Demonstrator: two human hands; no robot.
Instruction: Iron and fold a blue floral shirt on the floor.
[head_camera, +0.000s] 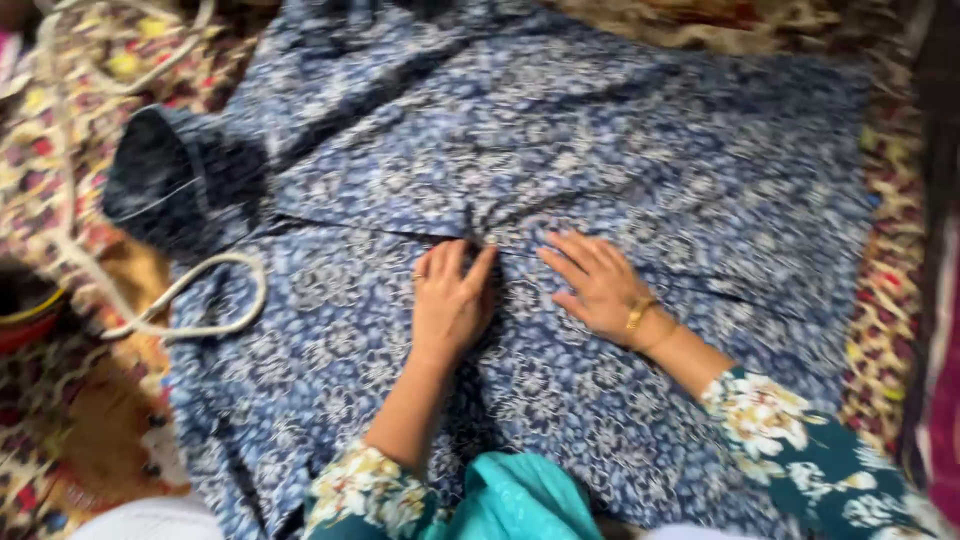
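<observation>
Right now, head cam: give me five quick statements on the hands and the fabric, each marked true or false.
1. Both hands rest on the blue floral fabric. True.
2. The left hand wears a ring. True: a band shows on one finger.
3. The right hand is clenched in a fist. False: it lies flat with the fingers spread on the cloth.
4. The gold bracelet sits on the left wrist. False: it is on the right wrist.
5. A white cord loops onto the fabric's left edge. True.
</observation>
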